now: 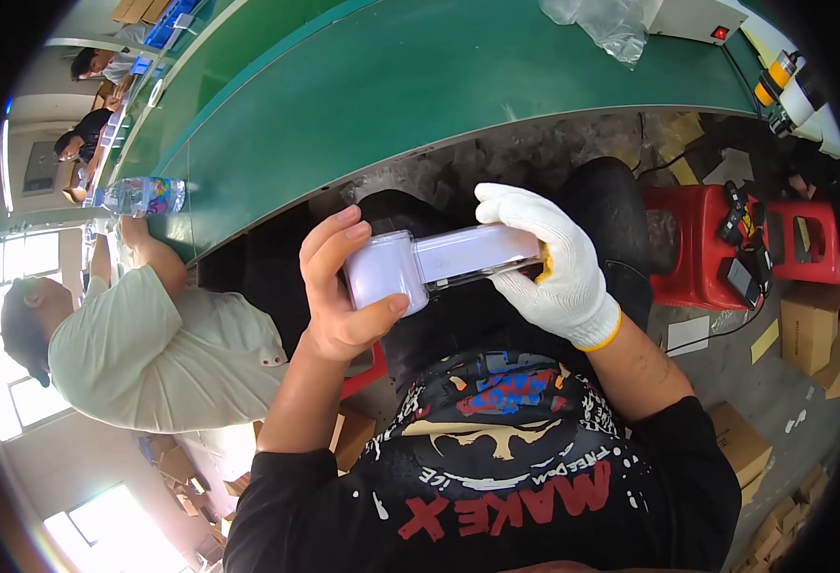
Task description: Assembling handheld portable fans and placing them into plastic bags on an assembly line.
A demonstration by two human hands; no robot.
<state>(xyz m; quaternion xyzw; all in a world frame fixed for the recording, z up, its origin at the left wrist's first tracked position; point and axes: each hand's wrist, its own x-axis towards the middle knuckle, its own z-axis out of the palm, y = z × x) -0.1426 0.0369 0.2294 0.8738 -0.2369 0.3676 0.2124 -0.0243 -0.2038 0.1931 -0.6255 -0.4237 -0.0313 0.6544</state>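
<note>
Above my lap, a pale lavender plastic device [472,252] with a squarish head and a long straight bar lies level between my hands. It is glossy; its exact kind I cannot make out. My bare left hand [336,286] grips the squarish head, thumb on the near face and fingers around the far left side. A white knit glove with a yellow cuff covers my right hand [555,267]. That hand is wrapped around the bar's right end, hiding its tip. A yellowish patch shows at the glove's palm.
A green table [362,105] curves across ahead, bearing a clear plastic bag [599,24], a grey box [692,19] with a red switch, and a water bottle [148,196]. A person in a pale shirt [171,358] sits close on my left. Red stools [687,253] with cables and cardboard boxes [809,329] stand right.
</note>
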